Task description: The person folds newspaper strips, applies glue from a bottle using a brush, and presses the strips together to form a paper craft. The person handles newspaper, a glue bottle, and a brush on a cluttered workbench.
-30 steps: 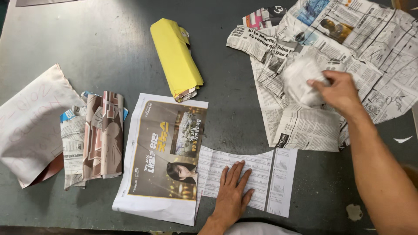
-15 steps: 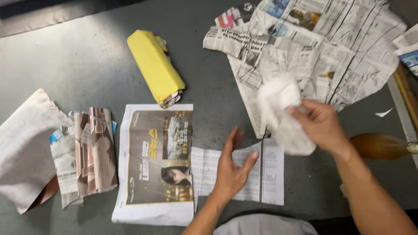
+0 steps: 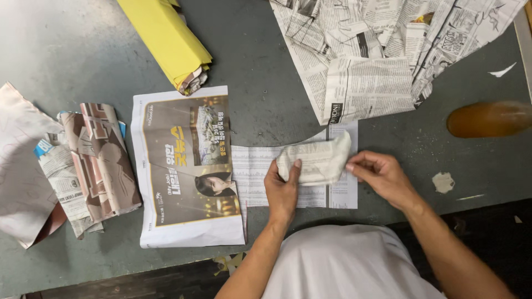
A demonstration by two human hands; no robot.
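Head cam: L hand (image 3: 282, 191) & R hand (image 3: 379, 176) pinch pale folded newsprint wad (image 3: 316, 162).

Grey worktable (image 3: 72, 50) (scuffed, stained); dark floor (image 3: 487, 221) beyond edge.

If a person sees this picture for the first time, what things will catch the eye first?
First, the two hands at the centre: the left hand and right hand hold a small newspaper-wrapped bundle over a flat sheet on the grey table. Next, the bright yellow package at the top left. Then the heap of loose newspapers at the top right.
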